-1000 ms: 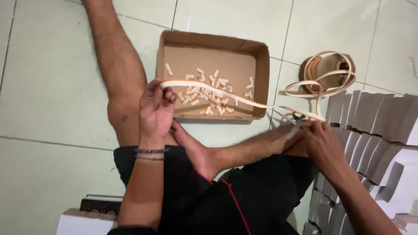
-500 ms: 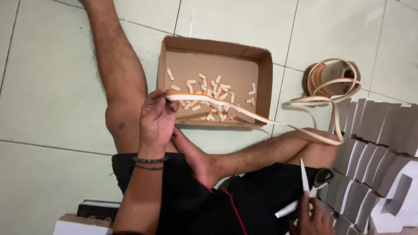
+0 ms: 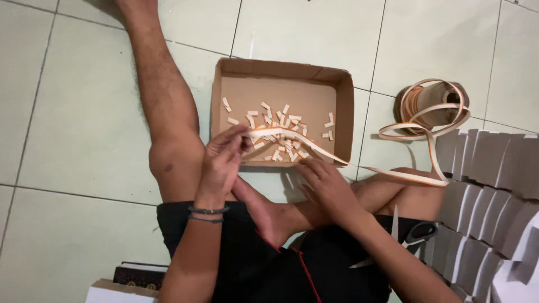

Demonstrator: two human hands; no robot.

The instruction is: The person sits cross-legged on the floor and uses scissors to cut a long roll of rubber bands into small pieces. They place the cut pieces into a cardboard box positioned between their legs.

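Head view, looking down at a person sitting on a pale green tiled floor (image 3: 67,112), legs bare, black shorts.

Left hand (image 3: 222,160) is pinching the free end of a thin cream/orange strip (image 3: 314,148) w/ thumb and fingertips pressed together on it, right at the near-left edge of a shallow cardboard box (image 3: 281,73). Two dark bands are sitting on that wrist.

Right hand (image 3: 328,185) is resting w/ fingers on the same strip just outside the box's near edge, approx. at its middle; fingers are curled over the strip, but whether they're actually clamping it or only touching it I can't tell.

The strip is running from the left hand across the box's near-right corner, over the person's right leg, then looping back up to a roll (image 3: 435,101) lying on the floor just right of the box (loose coils are spilling around it).

Inside the box, lots of small cut pieces (image 3: 281,134) of the same material are lying scattered, mostly toward the near half.

Scissors (image 3: 412,235) w/ dark handles are lying on the shorts by the right forearm, not in either hand.

Along the right edge of the floor, a row of folded grey-white cardboard pieces (image 3: 488,185) is standing overlapped. At the bottom left, a dark book (image 3: 137,274) and a white box corner (image 3: 115,293) are showing.
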